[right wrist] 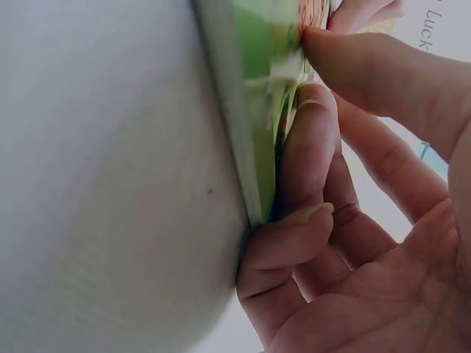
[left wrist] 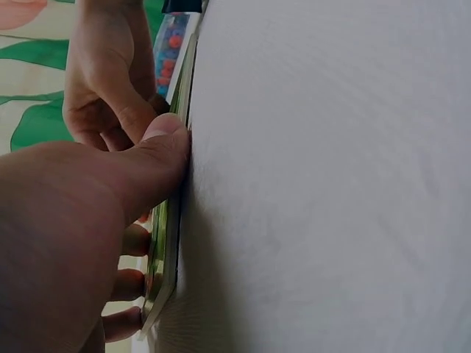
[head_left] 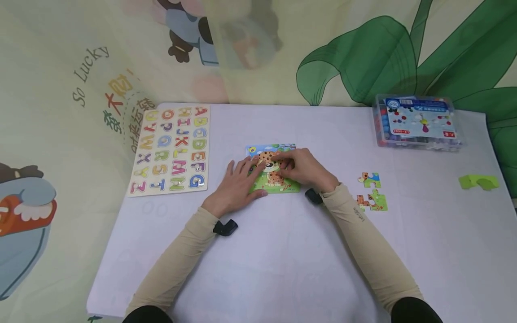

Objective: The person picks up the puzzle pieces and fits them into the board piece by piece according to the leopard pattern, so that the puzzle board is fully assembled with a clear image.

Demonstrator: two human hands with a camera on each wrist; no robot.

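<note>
A jigsaw puzzle (head_left: 266, 185) with a spotted leopard on green grass lies on the table between both hands. My left hand (head_left: 238, 186) rests on its left side with fingers spread fairly straight; in the left wrist view the thumb (left wrist: 165, 136) touches the board's near edge. From the right, my right hand (head_left: 300, 166) reaches over the leopard with curled fingers. Its thumb and index finger pinch at a puzzle piece (right wrist: 283, 99), whose edge looks slightly raised in the right wrist view. The fingers hide part of the picture.
Loose puzzle pieces (head_left: 377, 200) and more pieces (head_left: 370, 180) lie right of the right forearm. An alphabet board (head_left: 169, 150) sits at the back left. A clear plastic box (head_left: 418, 122) stands at the back right, with a green block (head_left: 478, 181) near the right edge.
</note>
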